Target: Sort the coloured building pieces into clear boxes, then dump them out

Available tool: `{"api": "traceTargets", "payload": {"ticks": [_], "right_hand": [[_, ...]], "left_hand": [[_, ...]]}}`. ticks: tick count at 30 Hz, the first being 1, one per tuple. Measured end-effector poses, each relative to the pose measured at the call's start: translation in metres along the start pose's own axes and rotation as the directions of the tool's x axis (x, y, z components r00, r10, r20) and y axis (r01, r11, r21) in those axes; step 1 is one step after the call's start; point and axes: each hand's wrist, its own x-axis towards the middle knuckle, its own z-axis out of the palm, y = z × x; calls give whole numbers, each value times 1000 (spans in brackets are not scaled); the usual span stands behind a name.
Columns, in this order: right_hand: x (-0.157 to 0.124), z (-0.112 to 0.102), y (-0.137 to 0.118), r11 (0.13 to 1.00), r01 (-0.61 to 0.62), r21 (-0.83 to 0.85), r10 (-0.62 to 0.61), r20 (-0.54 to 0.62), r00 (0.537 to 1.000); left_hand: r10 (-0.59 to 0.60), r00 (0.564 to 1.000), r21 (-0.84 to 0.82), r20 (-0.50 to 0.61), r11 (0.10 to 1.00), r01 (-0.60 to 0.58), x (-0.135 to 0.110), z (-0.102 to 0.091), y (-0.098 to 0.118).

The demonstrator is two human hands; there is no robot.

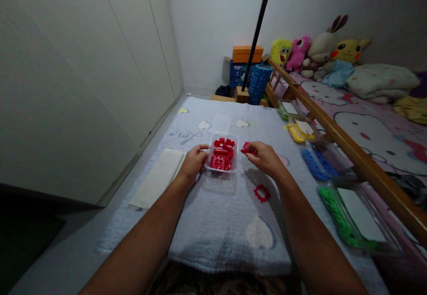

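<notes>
A clear plastic box (237, 153) with several red building pieces (220, 161) inside stands in the middle of the cloth-covered table. My left hand (194, 161) grips the left wall of this box, thumb and fingers at its rim. To the right of the box, my right hand (262, 155) is closed on a red building piece (245, 147), whose edge shows past the fingertips. Nearer to me on the cloth lies a red notched frame piece (262, 193), untouched.
Clear boxes of blue pieces (316, 164), yellow pieces (298, 133) and green pieces (338, 217) line the right side, along a wooden bed rail (328, 130). Folded off-white sheets (158, 177) lie at the left. A black pole (258, 33) rises beyond the table.
</notes>
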Motion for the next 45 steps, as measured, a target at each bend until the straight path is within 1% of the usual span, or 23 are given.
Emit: {"api": "traceTargets", "payload": {"ticks": [3,6,8,13,17,20,23,26,28,30,32,34,36,38,40,45], "right_hand": [[13,-2,-18,998,48,50,-45,-70,997],[28,4,-34,995,97,-9,-97,-113,989],[38,12,-43,995,78,-65,-86,-134,987],[50,32,-54,989,-40,-143,14,-181,983],[51,44,-52,981,-83,-176,46,-207,977],[49,47,-47,978,-104,-179,59,-237,970],[46,41,-37,982,-118,-150,73,-277,958],[38,26,-19,982,-137,-129,92,-305,948],[30,14,-3,981,-143,-134,101,-279,955],[19,3,16,975,-155,-156,121,-212,970],[6,-6,34,960,-192,-205,170,-122,978],[-7,-12,50,936,-231,-265,233,-23,972],[-19,-13,63,921,-251,-300,272,30,962],[-27,-12,71,919,-253,-303,283,57,958],[-31,-11,74,921,-255,-296,289,80,954],[-33,-9,68,927,-255,-274,291,99,952]], "left_hand": [[0,1000,-4,0,1000,0,0,0,1],[10,1000,-1,5,1000,-10,1,0,0],[18,1000,-1,9,1000,-18,1,-1,-1],[14,1000,12,12,1000,-15,2,-1,-1],[9,1000,13,11,1000,-9,3,-1,-2],[4,1000,10,15,1000,-4,3,-1,-3],[5,1000,4,14,1000,-5,2,-1,-2],[1,1000,7,8,1000,-1,1,0,-1],[-1,1000,10,7,1000,1,1,0,0],[-3,1000,12,8,1000,3,1,0,1],[-5,1000,12,8,1000,5,0,1,1],[-7,1000,9,8,1000,7,0,1,1],[-7,1000,5,4,1000,7,0,1,0],[-9,1000,9,3,1000,9,0,1,0],[-12,1000,14,-1,1000,12,-1,1,0],[-15,1000,24,-17,1000,15,-1,2,3]]}}
